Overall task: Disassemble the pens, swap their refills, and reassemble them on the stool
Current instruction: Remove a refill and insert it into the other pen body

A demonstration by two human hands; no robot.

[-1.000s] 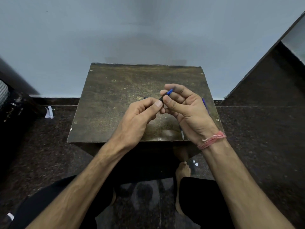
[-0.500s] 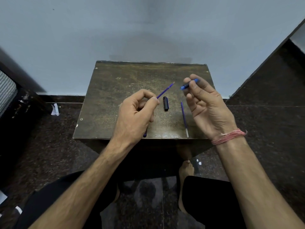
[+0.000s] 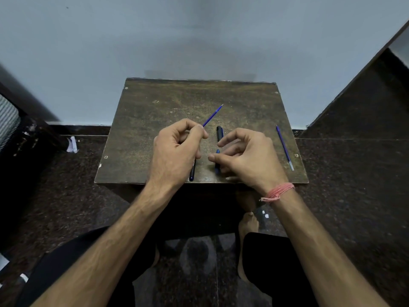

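Observation:
My left hand [image 3: 177,151] grips a dark pen barrel [image 3: 192,173] over the stool [image 3: 141,134]. A thin blue refill [image 3: 212,115] sticks out of the barrel past my fingers, pointing up and to the right. My right hand [image 3: 247,158] is low over the stool's front, and its thumb and fingers pinch a short blue pen piece [image 3: 217,167]. A black cap [image 3: 219,134] lies on the stool between my hands. A second blue refill [image 3: 284,147] lies loose near the stool's right edge.
The stool stands against a pale wall, on a dark speckled floor. My knees and a bare foot [image 3: 249,222] are below its front edge. A scrap of white paper [image 3: 72,144] lies on the floor to the left.
My right hand has come down from a raised position to the stool's front, still with the blue piece. My left hand holds the barrel and refill much as before.

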